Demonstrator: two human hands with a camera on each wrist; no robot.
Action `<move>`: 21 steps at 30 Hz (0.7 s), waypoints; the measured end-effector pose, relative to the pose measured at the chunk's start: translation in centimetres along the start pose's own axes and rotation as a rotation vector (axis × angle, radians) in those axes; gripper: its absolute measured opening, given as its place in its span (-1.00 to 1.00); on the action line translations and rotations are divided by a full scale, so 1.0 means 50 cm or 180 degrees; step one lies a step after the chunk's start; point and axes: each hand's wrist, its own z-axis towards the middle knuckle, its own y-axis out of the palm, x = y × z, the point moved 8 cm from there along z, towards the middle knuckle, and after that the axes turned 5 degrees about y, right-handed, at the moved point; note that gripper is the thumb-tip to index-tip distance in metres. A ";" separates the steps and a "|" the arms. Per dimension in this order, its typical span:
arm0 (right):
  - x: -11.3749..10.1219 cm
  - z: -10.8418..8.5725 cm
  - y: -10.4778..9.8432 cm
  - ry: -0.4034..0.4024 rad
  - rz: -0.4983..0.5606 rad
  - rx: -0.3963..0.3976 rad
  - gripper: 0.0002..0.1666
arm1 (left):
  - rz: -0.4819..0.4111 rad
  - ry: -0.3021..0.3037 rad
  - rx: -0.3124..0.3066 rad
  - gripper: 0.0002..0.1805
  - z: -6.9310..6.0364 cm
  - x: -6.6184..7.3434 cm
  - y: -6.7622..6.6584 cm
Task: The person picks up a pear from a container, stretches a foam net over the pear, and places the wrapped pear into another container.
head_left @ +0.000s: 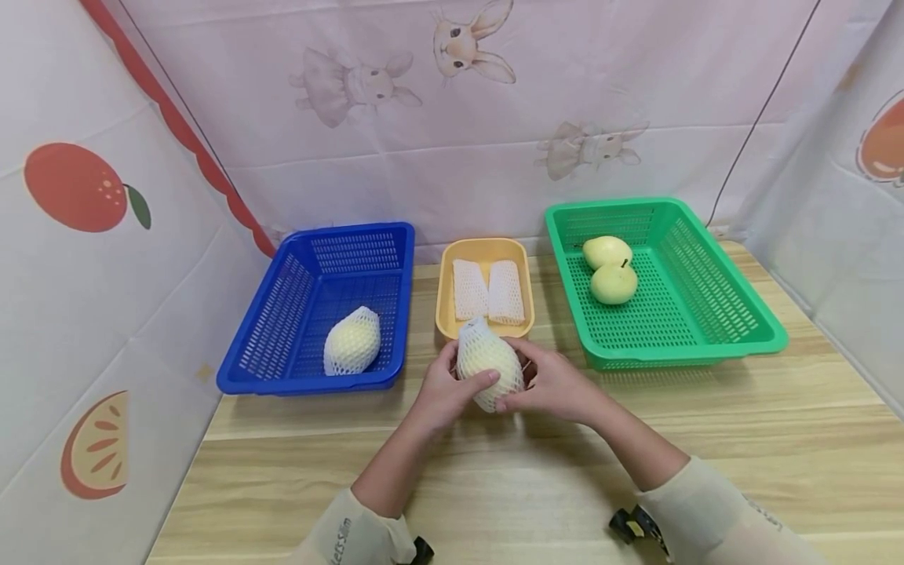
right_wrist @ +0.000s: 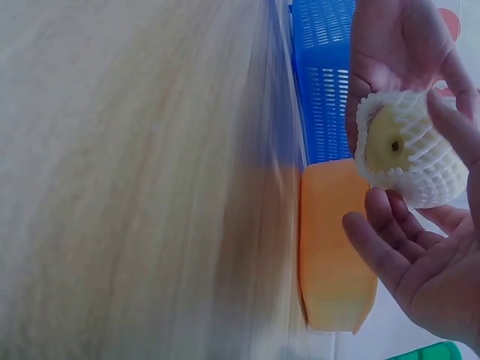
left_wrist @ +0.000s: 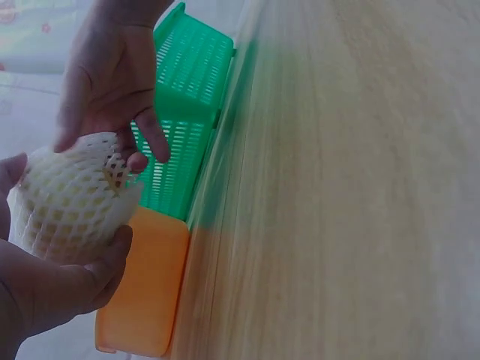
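A pear in a white foam net (head_left: 489, 362) is held above the table between both hands, in front of the orange tray. My left hand (head_left: 452, 388) grips it from the left, thumb across the net. On the other side my right hand (head_left: 554, 384) curls round it, with the thumb low on the net and some fingers spread off it. In the right wrist view the pear's end (right_wrist: 386, 142) shows bare in the net's opening. The orange tray (head_left: 443, 302) holds two flat foam nets (head_left: 505, 292).
At the left stands a blue basket (head_left: 304, 386) with one netted pear (head_left: 353, 342) in it. A green basket (head_left: 706, 353) on the right holds two bare pears (head_left: 614, 283). All stand on a wooden table (head_left: 508, 502) before a printed cloth backdrop (head_left: 452, 157).
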 end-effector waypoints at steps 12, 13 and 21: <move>0.004 -0.001 0.009 0.0256 0.1164 -0.0316 -0.33 | -0.0452 0.0186 -0.0191 -0.21 -0.002 0.012 0.010; 0.003 -0.001 0.011 0.0255 0.1229 -0.0354 -0.32 | -0.0477 0.0186 -0.0215 -0.22 -0.002 0.013 0.011; 0.002 -0.001 0.006 0.0134 0.1131 -0.0259 -0.21 | -0.0500 0.0131 -0.0234 -0.27 -0.003 0.009 0.013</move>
